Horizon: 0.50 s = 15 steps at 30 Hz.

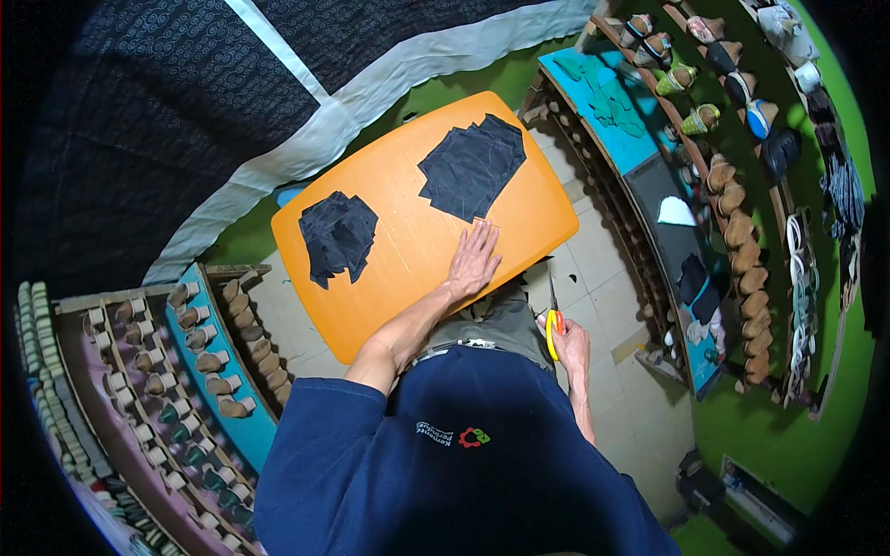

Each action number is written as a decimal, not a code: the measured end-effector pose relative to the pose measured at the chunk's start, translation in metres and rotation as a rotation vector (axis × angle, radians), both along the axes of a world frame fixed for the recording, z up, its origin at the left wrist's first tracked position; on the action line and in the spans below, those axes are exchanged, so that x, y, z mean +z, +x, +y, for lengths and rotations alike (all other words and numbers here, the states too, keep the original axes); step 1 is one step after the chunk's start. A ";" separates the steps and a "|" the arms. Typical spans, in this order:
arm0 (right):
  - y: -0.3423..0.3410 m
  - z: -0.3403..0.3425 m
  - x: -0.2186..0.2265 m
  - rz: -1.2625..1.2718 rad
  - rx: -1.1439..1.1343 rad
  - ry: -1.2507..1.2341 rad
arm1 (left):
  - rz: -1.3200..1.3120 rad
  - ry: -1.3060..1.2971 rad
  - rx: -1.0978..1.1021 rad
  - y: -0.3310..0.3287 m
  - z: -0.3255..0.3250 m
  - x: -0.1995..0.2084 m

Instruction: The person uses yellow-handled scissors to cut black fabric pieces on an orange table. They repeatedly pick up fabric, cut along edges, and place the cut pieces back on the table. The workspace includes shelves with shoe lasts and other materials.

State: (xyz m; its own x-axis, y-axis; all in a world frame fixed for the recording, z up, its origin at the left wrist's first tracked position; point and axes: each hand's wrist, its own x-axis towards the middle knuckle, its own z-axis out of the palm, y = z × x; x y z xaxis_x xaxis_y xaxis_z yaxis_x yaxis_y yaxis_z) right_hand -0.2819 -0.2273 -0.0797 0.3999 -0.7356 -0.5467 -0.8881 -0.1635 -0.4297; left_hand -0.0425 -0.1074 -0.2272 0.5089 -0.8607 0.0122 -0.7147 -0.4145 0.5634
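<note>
Orange table (408, 259) fills my view; my left hand (474, 260) lies open and flat on it, just below a dark fabric stack (471, 165). My right hand (570, 345) grips scissors (553, 320) beside the table's edge.

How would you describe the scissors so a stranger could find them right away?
Start at the orange board with its two piles of dark fabric pieces. Just off its near right corner, the right hand holds the scissors: yellow handles, blades pointing up, the only tool there.

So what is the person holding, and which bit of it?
The right hand holds scissors by their yellow handles, blades pointing away. The left hand holds nothing; it lies flat on the orange board beside a pile of dark fabric pieces.
</note>
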 end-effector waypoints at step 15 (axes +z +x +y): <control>0.065 -0.181 -0.001 -0.013 0.470 -0.003 | 0.288 -0.356 0.486 -0.049 -0.063 0.003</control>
